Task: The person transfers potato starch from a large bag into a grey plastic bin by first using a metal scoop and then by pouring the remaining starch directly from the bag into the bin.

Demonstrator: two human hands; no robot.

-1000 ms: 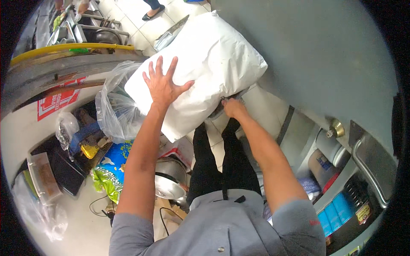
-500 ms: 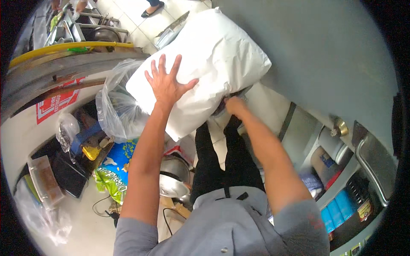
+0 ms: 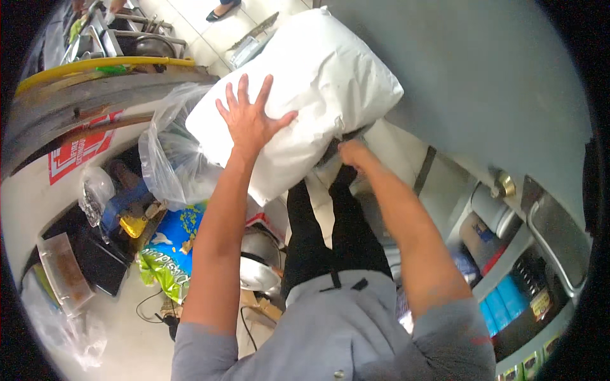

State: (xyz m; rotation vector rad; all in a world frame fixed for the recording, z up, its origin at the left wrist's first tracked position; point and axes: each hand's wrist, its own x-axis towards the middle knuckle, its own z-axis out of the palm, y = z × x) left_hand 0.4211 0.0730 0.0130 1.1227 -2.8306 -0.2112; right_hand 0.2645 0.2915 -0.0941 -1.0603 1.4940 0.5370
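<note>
A large, plump white sack (image 3: 318, 76) lies tilted in front of me, its top surface creased. My left hand (image 3: 250, 124) rests on it with the fingers spread wide, pressing flat near its left side. Under the sack's near right edge, my right hand (image 3: 356, 156) is closed in a fist. What it grips is hidden; a dark thing in clear wrap (image 3: 330, 154) shows beside its fingers. A crumpled clear plastic bag (image 3: 175, 152) touches the sack's left end.
A grey door (image 3: 483, 82) with a round knob (image 3: 505, 184) stands at right, near shelves of goods. A yellow-edged counter (image 3: 108, 65) runs along the left. Bags, a clear tub (image 3: 67, 273) and pots (image 3: 260, 251) crowd the lower left. Another person's foot (image 3: 222, 11) is at the far top.
My right hand has shifted slightly at the sack's near edge. The left hand stays spread on the sack, which has hardly moved. The whole view has shifted a little.
</note>
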